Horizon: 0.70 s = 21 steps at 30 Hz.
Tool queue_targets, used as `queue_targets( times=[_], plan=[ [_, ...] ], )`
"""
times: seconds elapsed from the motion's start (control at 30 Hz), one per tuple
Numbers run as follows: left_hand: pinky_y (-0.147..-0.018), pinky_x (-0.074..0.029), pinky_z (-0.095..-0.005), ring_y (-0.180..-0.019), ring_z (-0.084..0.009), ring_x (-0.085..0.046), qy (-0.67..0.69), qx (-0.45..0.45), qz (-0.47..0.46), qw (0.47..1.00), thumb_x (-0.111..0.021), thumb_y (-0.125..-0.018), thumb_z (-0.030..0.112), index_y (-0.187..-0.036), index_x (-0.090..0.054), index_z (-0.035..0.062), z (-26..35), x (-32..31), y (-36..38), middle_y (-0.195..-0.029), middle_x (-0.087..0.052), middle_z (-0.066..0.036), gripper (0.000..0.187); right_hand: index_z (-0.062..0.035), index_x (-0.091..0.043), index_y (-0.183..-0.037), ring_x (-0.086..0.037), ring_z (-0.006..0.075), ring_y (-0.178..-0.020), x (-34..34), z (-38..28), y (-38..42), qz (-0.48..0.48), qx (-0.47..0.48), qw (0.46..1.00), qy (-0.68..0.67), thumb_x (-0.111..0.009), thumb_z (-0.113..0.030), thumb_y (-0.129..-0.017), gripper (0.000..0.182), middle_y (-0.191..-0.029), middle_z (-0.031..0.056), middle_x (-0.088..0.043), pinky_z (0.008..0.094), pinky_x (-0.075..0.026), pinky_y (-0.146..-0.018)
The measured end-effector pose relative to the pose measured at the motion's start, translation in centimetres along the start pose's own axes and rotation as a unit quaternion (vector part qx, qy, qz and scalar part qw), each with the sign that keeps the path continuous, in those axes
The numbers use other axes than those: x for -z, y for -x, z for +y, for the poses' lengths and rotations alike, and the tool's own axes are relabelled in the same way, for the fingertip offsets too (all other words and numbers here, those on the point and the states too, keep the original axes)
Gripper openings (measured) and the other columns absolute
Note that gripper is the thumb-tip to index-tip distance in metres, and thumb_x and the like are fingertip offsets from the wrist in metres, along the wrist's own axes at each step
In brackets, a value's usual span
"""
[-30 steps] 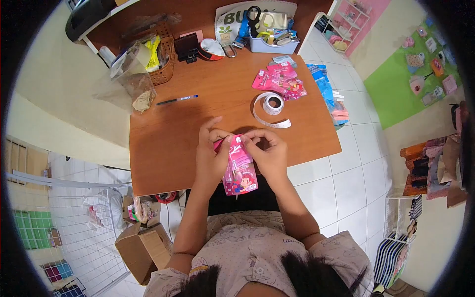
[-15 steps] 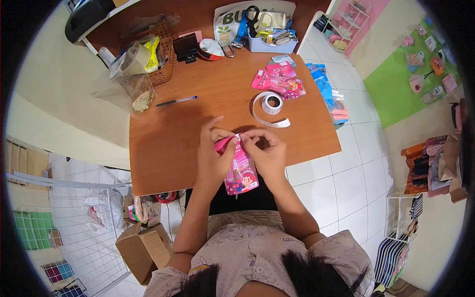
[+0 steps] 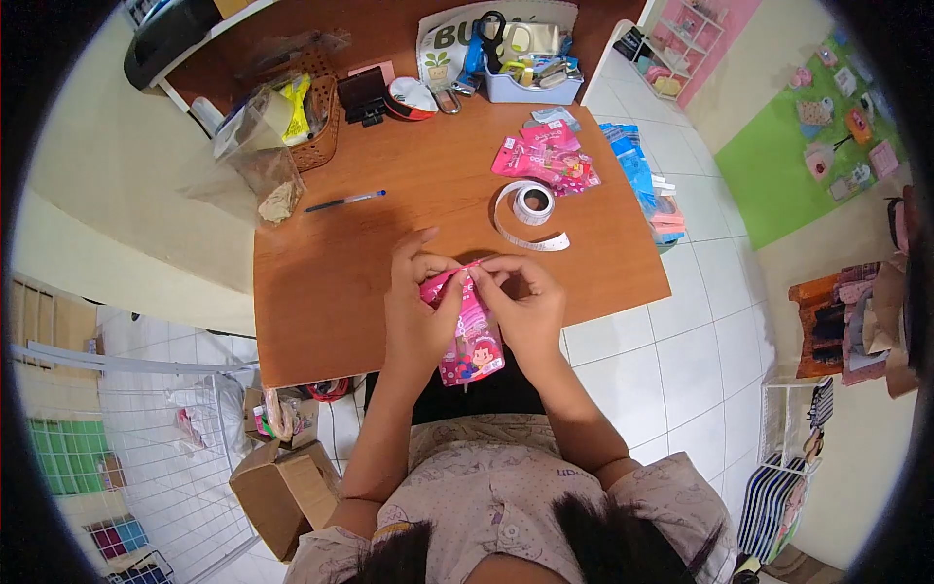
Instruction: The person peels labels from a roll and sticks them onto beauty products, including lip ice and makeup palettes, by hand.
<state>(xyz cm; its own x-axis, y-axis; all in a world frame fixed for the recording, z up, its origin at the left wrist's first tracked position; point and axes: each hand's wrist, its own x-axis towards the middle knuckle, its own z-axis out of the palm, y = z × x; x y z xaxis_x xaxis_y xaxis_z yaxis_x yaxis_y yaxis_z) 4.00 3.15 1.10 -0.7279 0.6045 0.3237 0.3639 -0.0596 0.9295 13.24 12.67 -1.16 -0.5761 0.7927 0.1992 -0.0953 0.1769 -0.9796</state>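
Wooden desk keeps the label roll in reach; your left hand and right hand pinch the pink packet's top edge nearly closed-fingered, apparently to steady it over the desk's near edge.

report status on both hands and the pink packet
Both hands, left and right, pinching pink packet at top edge. Packet hanging over desk's near edge. Nothing seen blocking it.

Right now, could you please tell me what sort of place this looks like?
Probably a small shop or its workroom: small goods hang on a green wall panel, and pink packets lie by a white paper roll on the table.
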Motion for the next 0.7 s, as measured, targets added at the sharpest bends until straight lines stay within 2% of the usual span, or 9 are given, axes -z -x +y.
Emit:
queue_targets(
  times=[0.1,0.2,0.3,0.37,0.47,0.57,0.7],
  plan=[
    [-0.082,-0.048,-0.0256,-0.088,-0.0133,-0.062,0.006,0.012,-0.012,1.0,-0.064,-0.085,-0.006,-0.133,-0.039,0.0004,-0.1,0.3,0.0,-0.091,-0.066,-0.009,0.055,0.0011,-0.057,-0.109,-0.061,0.0086,-0.071,-0.3,0.1,-0.3,0.026,0.0,0.986,-0.164,-0.074,-0.001,-0.081,0.032,-0.085,0.0084,-0.068,0.0231,-0.048,-0.064],
    [-0.083,-0.048,-0.0255,-0.09,-0.0133,-0.062,0.025,0.013,-0.021,0.999,-0.062,-0.087,-0.006,-0.134,-0.038,0.0006,-0.5,0.3,0.1,-0.092,-0.066,-0.009,0.054,-0.0003,-0.049,-0.115,-0.061,0.009,-0.076,0.3,0.1,-0.7,-0.018,-0.014,0.989,-0.149,-0.074,0.001,-0.082,0.042,-0.089,0.0087,-0.067,0.0223,-0.049,-0.067],
    [-0.083,-0.048,-0.0266,-0.089,-0.0146,-0.063,0.017,-0.006,-0.032,0.999,-0.06,-0.088,-0.006,-0.134,-0.039,0.0006,-0.1,0.3,0.1,-0.092,-0.066,-0.01,0.052,0.0001,-0.051,-0.114,-0.062,0.0094,-0.079,0.2,-0.9,-0.5,-0.04,-0.014,0.993,-0.112,-0.073,0.0,-0.083,0.038,-0.088,0.0079,-0.066,0.0222,-0.048,-0.07],
    [-0.081,-0.05,-0.0293,-0.088,-0.0173,-0.065,0.01,-0.035,-0.034,0.999,-0.059,-0.088,-0.004,-0.134,-0.04,0.0002,-1.0,0.4,0.1,-0.092,-0.067,-0.012,0.049,0.0003,-0.051,-0.114,-0.061,0.0093,-0.078,-0.1,-0.3,-0.4,-0.018,-0.019,0.988,-0.155,-0.073,0.001,-0.084,0.037,-0.088,0.0078,-0.066,0.0223,-0.048,-0.069],
    [-0.082,-0.046,-0.0249,-0.086,-0.013,-0.06,0.019,-0.017,-0.041,0.999,-0.057,-0.089,-0.008,-0.135,-0.038,0.0004,-0.4,0.5,0.0,-0.091,-0.064,-0.008,0.05,0.0004,-0.052,-0.113,-0.061,0.0089,-0.077,-0.3,-0.2,-0.3,-0.006,-0.02,0.985,-0.173,-0.071,0.001,-0.085,0.034,-0.088,0.0077,-0.066,0.0221,-0.048,-0.068],
    [-0.082,-0.046,-0.0246,-0.086,-0.0132,-0.06,0.079,0.017,-0.041,0.996,-0.058,-0.089,-0.007,-0.134,-0.039,0.0004,-0.4,0.6,0.0,-0.09,-0.063,-0.008,0.05,0.0005,-0.052,-0.112,-0.06,0.0084,-0.077,-0.3,-0.1,-0.3,-0.008,0.0,0.991,-0.136,-0.071,0.0,-0.086,0.032,-0.089,0.0077,-0.066,0.022,-0.048,-0.068],
    [-0.083,-0.049,-0.028,-0.086,-0.0154,-0.063,0.007,-0.02,-0.017,1.0,-0.058,-0.089,-0.004,-0.135,-0.04,0.0001,-0.7,0.2,0.0,-0.09,-0.064,-0.01,0.05,0.0,-0.053,-0.114,-0.06,0.0082,-0.077,-0.2,0.0,-0.2,0.003,-0.027,0.987,-0.157,-0.072,-0.002,-0.086,0.035,-0.089,0.0071,-0.066,0.0224,-0.048,-0.07]
  ],
)
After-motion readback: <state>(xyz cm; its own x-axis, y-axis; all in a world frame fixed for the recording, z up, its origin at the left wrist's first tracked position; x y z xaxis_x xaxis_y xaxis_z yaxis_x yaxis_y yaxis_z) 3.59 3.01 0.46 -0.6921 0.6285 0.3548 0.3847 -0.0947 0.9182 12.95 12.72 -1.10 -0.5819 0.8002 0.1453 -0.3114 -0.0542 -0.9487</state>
